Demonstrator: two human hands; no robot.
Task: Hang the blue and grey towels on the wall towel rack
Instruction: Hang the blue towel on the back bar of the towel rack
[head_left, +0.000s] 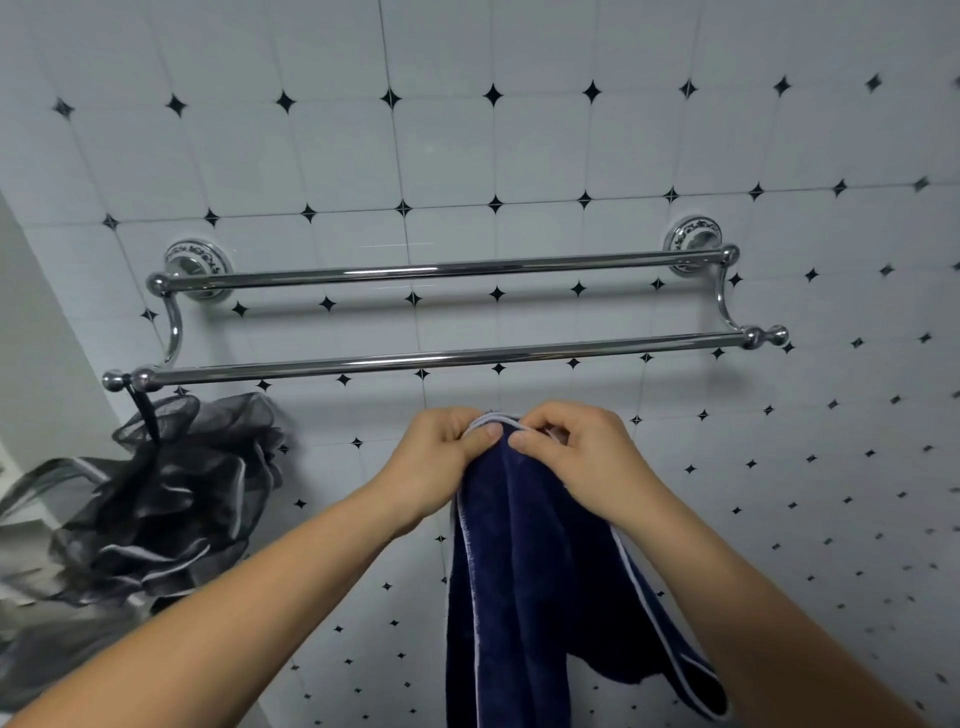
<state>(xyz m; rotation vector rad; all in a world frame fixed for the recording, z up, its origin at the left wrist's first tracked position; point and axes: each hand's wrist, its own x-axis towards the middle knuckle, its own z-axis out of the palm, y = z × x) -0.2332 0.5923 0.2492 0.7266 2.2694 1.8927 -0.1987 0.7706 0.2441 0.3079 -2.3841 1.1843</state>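
Note:
A dark blue towel (524, 571) with a white edge hangs down in front of me. My left hand (441, 452) and my right hand (576, 452) pinch its top edge side by side, thumbs close together. Both hands sit just below the lower bar of the chrome double towel rack (441, 358) on the tiled wall. Both bars of the rack are bare. No grey towel is in view.
A dark grey mesh bath sponge (171, 499) hangs by a cord from the left knob of the lower bar. The wall is white tile with small black diamonds. A pale surface runs along the left edge.

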